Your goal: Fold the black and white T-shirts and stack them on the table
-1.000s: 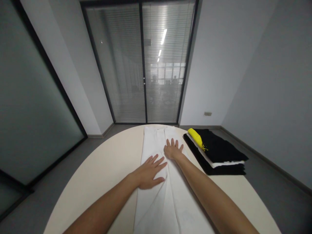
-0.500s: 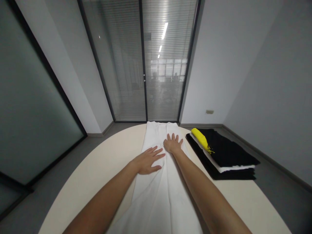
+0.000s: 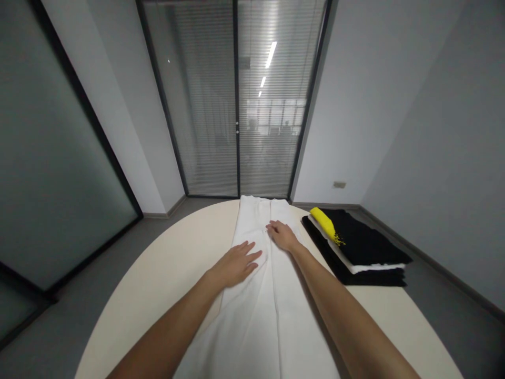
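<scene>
A long white garment (image 3: pixel 256 326) lies lengthwise over the table, with a fold line running down its middle and some soft wrinkles on its left half. My left hand (image 3: pixel 238 263) rests over the left side of the cloth, palm down, with its fingers spread. Slightly farther off, my right hand (image 3: pixel 282 235) is at the middle fold, its fingers loosely bent and pointing left. No cloth shows gripped in either hand, though the underside of the right fingers is hidden.
A pale round table (image 3: pixel 165 268) carries the garment. On its right side sits a stack of folded dark clothes (image 3: pixel 366 237) with a white layer and a yellow patch (image 3: pixel 323 221). Behind the table stand a glass door with blinds (image 3: pixel 213 105) and grey walls.
My right hand has gone from flat, spread fingers to loosely bent ones. My left hand has shifted slightly, its fingers less spread. The view has turned a little.
</scene>
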The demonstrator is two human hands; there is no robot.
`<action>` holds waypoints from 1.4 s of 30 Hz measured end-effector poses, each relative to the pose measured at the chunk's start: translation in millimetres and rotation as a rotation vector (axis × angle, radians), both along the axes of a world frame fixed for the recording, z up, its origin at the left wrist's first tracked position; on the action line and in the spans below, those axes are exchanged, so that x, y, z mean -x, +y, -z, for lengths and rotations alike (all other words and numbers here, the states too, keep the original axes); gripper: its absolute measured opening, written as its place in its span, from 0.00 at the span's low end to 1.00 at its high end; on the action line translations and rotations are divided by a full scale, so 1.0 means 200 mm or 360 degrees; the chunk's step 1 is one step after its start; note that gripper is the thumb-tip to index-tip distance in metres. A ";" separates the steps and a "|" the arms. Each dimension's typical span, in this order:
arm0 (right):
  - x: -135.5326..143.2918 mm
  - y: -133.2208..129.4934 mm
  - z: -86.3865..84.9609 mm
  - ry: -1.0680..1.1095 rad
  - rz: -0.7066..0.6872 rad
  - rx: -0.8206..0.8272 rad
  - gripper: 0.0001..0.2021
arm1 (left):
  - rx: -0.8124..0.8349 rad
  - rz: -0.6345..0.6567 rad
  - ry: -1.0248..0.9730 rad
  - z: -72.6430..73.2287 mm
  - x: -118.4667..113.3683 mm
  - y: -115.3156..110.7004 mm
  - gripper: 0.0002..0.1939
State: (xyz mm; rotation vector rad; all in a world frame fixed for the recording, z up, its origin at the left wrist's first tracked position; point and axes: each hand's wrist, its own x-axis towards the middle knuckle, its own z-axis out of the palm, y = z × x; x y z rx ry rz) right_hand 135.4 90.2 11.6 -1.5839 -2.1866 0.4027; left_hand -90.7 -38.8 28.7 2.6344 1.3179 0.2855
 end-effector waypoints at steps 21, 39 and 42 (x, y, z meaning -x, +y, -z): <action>-0.04 -0.77 -0.06 0.0008 -0.0546 -0.0221 0.30 | 0.0949 -0.0043 0.0052 -0.39 0.03 -0.62 0.14; -0.10 -0.82 -0.11 0.0251 -0.0911 -0.0281 0.19 | 0.0359 0.0662 -0.0223 -0.17 -0.19 -0.69 0.11; -0.11 -0.84 -0.14 0.0260 -0.1026 -0.0235 0.23 | 0.0311 0.0749 -0.0229 -0.15 -0.19 -0.69 0.06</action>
